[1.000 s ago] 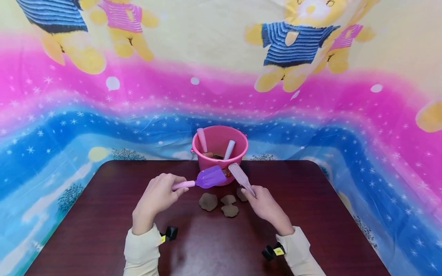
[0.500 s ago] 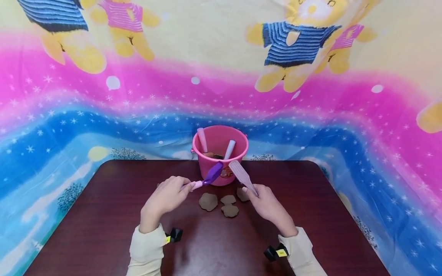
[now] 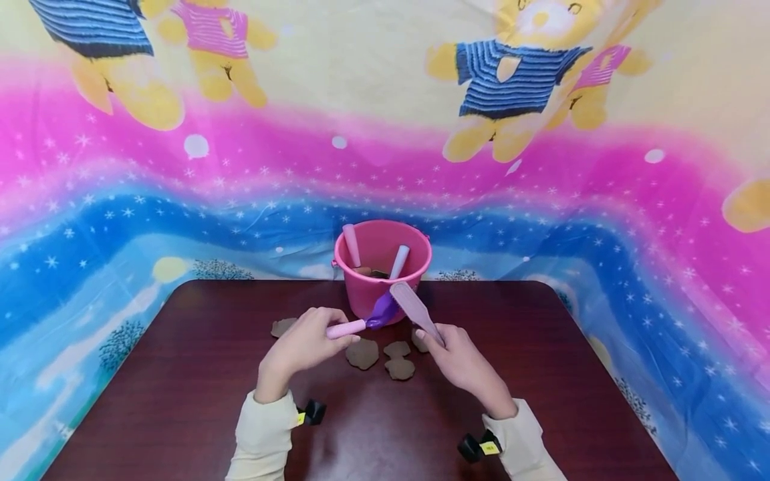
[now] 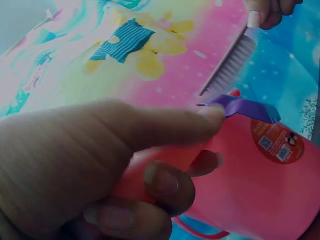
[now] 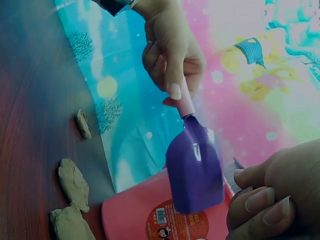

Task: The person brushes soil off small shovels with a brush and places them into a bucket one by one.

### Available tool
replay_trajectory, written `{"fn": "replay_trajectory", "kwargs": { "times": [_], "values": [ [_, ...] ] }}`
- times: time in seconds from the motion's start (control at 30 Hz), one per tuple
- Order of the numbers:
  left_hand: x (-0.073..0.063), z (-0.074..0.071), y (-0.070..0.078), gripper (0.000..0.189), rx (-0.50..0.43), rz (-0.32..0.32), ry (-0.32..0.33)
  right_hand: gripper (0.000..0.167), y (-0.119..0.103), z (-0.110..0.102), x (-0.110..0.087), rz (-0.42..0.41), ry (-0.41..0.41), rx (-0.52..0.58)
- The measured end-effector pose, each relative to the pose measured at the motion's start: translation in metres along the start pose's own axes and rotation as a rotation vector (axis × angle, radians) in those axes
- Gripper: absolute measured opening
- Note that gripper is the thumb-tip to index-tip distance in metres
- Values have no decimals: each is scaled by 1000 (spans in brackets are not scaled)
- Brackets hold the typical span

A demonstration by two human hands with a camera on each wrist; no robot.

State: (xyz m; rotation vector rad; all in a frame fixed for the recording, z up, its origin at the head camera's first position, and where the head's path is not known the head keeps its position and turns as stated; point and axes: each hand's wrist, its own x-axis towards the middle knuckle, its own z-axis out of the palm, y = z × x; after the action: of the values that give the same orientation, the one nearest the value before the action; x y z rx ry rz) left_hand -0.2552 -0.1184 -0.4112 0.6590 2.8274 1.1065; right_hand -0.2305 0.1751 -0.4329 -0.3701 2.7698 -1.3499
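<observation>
My left hand (image 3: 305, 342) pinches the pink handle of a purple toy shovel (image 3: 380, 312) between thumb and fingers. In the right wrist view the shovel's blade (image 5: 196, 175) overlaps the bucket. My right hand (image 3: 464, 364) grips a pale lilac brush (image 3: 415, 308), whose bristles (image 4: 237, 57) show in the left wrist view. The brush head is close to the shovel blade, and both tools overlap the front of a pink bucket (image 3: 359, 294). Just below the tools, flat brown clay-like pieces (image 3: 362, 355) lie on the table; nothing shows on the blade.
Inside the bucket stand a pink handle (image 3: 351, 244) and a pale lilac handle (image 3: 400, 261). Another brown piece (image 3: 283, 327) lies left, partly behind my left hand. The dark table (image 3: 180, 374) meets a bear-printed cloth (image 3: 271, 220) at its back edge. Cameras (image 3: 314, 412) sit at both wrists.
My left hand has shifted right, and the shovel has turned so its blade shows narrower and closer to the brush. The brush tip has moved slightly left. The brown piece at left has come into view.
</observation>
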Motion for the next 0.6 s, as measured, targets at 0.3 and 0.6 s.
{"fn": "replay_trajectory", "kwargs": {
  "times": [0.3, 0.6],
  "values": [
    [2, 8, 2, 19, 40, 15, -65, 32, -3, 4, -1, -12, -19, 5],
    [8, 14, 5, 22, 90, 67, -42, 31, -6, 14, -1, -28, -44, 10]
  ]
}}
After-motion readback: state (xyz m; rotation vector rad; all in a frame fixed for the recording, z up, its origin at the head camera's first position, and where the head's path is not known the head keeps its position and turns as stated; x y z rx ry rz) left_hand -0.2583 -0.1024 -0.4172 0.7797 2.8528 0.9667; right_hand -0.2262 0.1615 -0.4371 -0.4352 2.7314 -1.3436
